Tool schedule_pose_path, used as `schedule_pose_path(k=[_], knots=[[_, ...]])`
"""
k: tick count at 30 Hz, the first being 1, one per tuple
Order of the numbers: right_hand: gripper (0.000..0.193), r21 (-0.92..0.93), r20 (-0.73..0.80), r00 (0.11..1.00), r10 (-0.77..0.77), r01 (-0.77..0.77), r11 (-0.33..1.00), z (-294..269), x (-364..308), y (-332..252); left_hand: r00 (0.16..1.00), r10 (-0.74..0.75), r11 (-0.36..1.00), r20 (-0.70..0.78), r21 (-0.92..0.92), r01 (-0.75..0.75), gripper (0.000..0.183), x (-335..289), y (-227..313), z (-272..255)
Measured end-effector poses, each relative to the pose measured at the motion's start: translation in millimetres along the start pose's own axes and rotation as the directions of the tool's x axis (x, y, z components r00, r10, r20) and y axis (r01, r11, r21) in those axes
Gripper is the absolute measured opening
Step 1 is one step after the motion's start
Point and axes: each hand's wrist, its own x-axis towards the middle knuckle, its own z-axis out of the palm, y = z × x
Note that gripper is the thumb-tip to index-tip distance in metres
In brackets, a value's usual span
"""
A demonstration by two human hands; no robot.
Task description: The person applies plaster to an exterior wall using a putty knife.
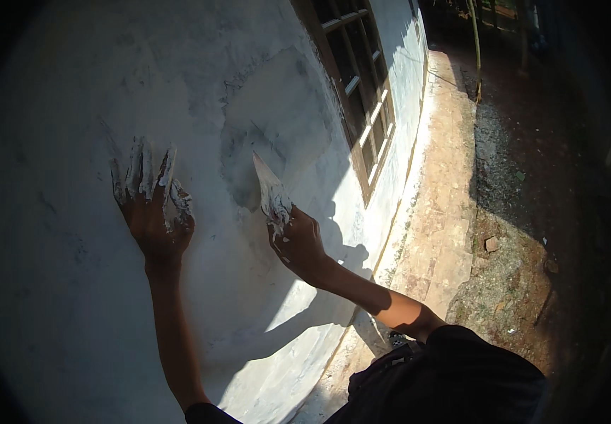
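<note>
My left hand (153,208) reaches up the pale wall (79,297) with its fingers stretched and apart, thickly smeared with white putty. Whether its palm touches the wall I cannot tell. To its right, my right hand (298,240) is closed around a putty knife (266,177). White putty coats the blade and the fingers, and the handle is hidden in the grip. The knife's tip points up at a grey patch (277,113) on the wall, whose surface is darker and smoother than the whitish, streaky area around it.
A wood-framed window with white bars (362,85) is set in the wall at the upper right. A sunlit paved strip (433,233) runs along the wall's foot. Beyond it lies rough ground (510,283) with loose stones, and a thin pole (476,49) stands farther back.
</note>
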Motion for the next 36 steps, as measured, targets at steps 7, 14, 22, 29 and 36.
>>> schedule_pose_path(k=[7, 14, 22, 29, 36], knots=[[0.015, -0.403, 0.385, 0.918, -0.097, 0.262, 0.877, 43, -47, 18, 0.968, 0.017, 0.996, 0.250, 0.077, -0.037, 0.039, 4, 4, -3], [0.003, -0.103, -0.115, 0.992, -0.048, 0.036, 0.994, -26, 42, 14, 0.971, 0.056, 0.997, 0.235, 0.041, -0.067, 0.039, 8, 4, -5], [0.010, -0.499, 0.334, 0.942, -0.026, 0.200, 0.843, 52, -10, -4, 0.973, 0.056, 0.998, 0.226, 0.024, -0.063, 0.037, 7, 4, -4], [0.011, 0.121, -0.018, 0.993, 0.120, -0.117, 0.986, -25, 11, 49, 0.973, 0.070, 0.997, 0.221, 0.020, -0.076, 0.037, 9, 2, -4], [0.022, -0.423, -0.365, 0.925, -0.108, -0.061, 0.904, -85, 148, 201, 0.973, 0.040, 0.998, 0.227, 0.039, -0.050, 0.038, 6, 5, 1]])
